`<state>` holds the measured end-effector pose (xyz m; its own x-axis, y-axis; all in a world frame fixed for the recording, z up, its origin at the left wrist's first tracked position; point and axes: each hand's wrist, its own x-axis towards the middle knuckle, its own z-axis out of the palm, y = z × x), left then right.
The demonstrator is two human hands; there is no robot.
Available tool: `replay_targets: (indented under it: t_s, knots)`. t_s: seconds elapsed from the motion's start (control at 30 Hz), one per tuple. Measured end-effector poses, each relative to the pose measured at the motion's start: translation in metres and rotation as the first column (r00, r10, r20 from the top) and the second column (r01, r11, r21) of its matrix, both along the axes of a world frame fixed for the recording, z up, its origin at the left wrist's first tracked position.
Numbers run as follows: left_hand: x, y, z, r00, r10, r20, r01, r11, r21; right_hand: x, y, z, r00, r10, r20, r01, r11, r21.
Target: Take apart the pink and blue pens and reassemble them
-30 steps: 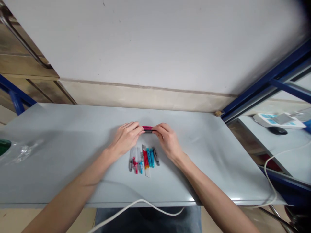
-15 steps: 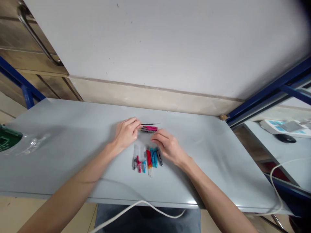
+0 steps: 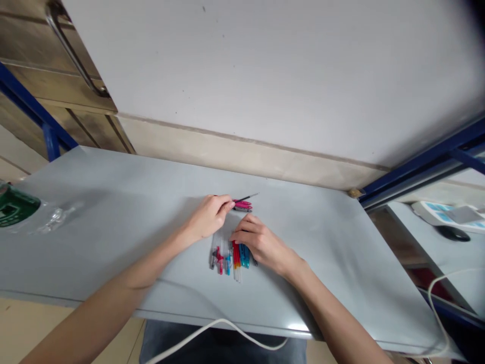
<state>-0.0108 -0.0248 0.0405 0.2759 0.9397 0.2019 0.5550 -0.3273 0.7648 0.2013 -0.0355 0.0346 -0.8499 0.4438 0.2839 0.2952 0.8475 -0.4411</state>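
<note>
My left hand (image 3: 212, 215) is closed with a thin black pen refill (image 3: 247, 197) between thumb and fingers, its tip pointing up to the right. Just beyond the fingertips lie pink pen barrels (image 3: 243, 205) and a grey pen barrel (image 3: 243, 209), partly covered by that hand. My right hand (image 3: 259, 238) is pinched over the top ends of the red refills (image 3: 236, 255); whatever its fingertips grip is hidden. Under its palm, teal pen barrels (image 3: 244, 257) are partly covered. Left of the refills, clear pen parts with a red clip (image 3: 220, 260) and a blue clip (image 3: 228, 265) lie in a row.
The grey table (image 3: 151, 197) stands against the wall. At its left sit a green package (image 3: 17, 207) and crumpled clear plastic (image 3: 56, 220). A white cable (image 3: 204, 328) crosses near the front edge. On the right surface are a black mouse (image 3: 452, 233) and a white-blue device (image 3: 447, 212).
My left hand has shifted right, and the black refill has gone from nearly level to tilted. My right hand has come down and left from beside the pink barrels to the red refills.
</note>
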Motion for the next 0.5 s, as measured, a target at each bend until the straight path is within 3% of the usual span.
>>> replay_targets:
  t_s: [0.1, 0.2, 0.33, 0.5]
  knots:
    - [-0.0014, 0.0021, 0.0003, 0.99, -0.123, 0.063, 0.132, 0.974, -0.182, -0.0018, -0.002, -0.0006, 1.0, -0.03, -0.008, 0.03, 1.0, -0.008]
    - [-0.0028, 0.0029, -0.0004, 0.954, -0.212, 0.211, 0.273, 0.904, -0.329, -0.0019, -0.0026, -0.0036, 0.999, -0.032, -0.016, 0.032, 0.999, -0.001]
    - [-0.004, 0.0012, 0.0008, 0.907, -0.247, 0.34, 0.389, 0.801, -0.456, 0.0004, -0.0025, -0.0026, 0.999, -0.028, -0.018, 0.028, 1.0, -0.001]
    - [-0.0042, -0.0015, 0.0051, 0.879, -0.298, 0.372, 0.466, 0.705, -0.535, 0.0021, -0.002, 0.0036, 0.999, 0.003, -0.052, -0.004, 1.0, -0.007]
